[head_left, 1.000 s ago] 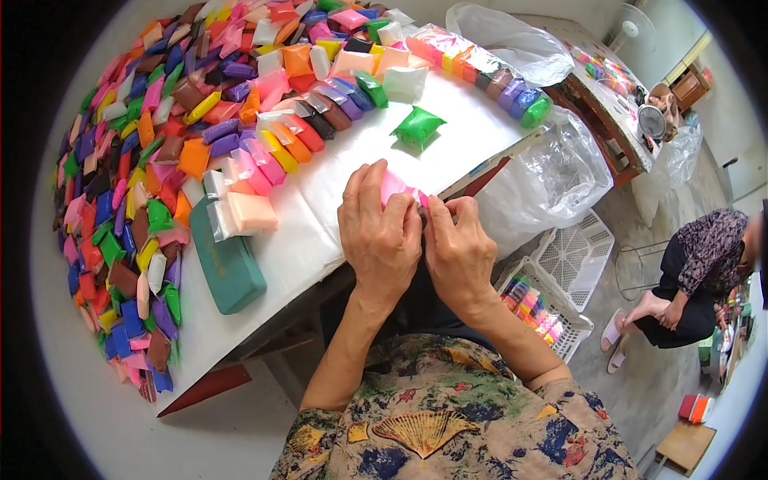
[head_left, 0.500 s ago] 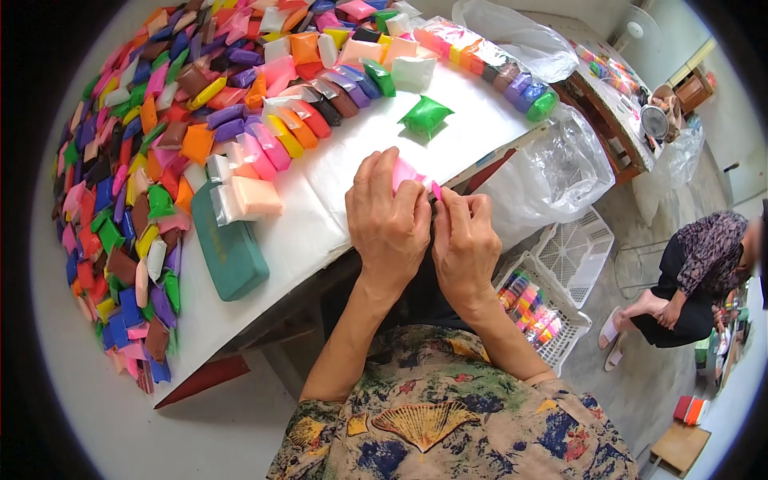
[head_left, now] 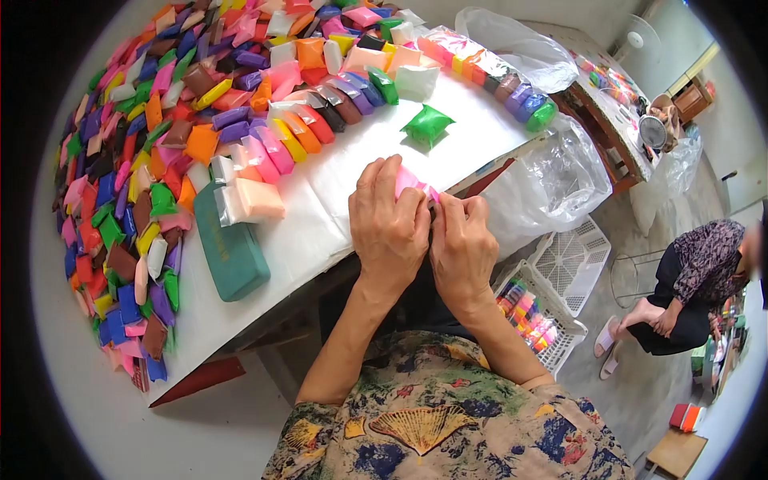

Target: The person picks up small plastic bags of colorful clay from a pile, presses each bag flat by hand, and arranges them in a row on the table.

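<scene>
Between my two hands, over the front edge of the white table, is a small pink packet. My left hand has its fingers closed on the packet's left part. The fingertips of my right hand pinch its right end, close beside the left thumb. A green packet lies just beyond my hands. To the left, a peach packet rests by a teal case. A row of coloured packets borders a large pile.
Clear bags hang at the table's right side, near a clear pack of coloured pieces. White plastic baskets stand below, one holding colourful packs. A seated person is at the far right. Another table stands behind.
The pink packet has shifted slightly between my fingers, and my hands have drawn a little closer together. The whole view has shifted slightly.
</scene>
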Action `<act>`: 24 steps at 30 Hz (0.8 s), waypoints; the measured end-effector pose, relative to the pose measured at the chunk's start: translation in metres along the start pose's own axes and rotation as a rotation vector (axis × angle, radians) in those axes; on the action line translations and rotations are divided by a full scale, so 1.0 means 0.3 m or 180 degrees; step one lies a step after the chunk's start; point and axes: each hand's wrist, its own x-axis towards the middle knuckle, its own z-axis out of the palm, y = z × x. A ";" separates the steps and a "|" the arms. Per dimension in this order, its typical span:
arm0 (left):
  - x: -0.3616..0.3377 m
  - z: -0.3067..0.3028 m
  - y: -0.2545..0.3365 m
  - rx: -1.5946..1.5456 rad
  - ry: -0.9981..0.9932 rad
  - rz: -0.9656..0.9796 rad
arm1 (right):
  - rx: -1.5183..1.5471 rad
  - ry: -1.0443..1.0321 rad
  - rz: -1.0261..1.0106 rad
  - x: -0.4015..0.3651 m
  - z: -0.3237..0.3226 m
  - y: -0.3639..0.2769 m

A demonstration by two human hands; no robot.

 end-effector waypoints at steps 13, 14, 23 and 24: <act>0.004 0.001 0.002 0.0010 -0.0003 0.0005 | 0.0782 -0.0122 -0.0274 0.041 -0.047 0.096; 0.004 0.001 0.002 0.0014 -0.0006 0.0002 | 0.0735 -0.0093 -0.0317 0.039 -0.042 0.095; 0.004 0.000 0.004 0.0011 -0.0014 -0.0006 | 0.0366 0.0074 -0.0596 0.026 -0.014 0.084; 0.004 0.000 0.004 0.0004 -0.0011 -0.0004 | 0.0332 0.0084 -0.0616 0.025 -0.008 0.082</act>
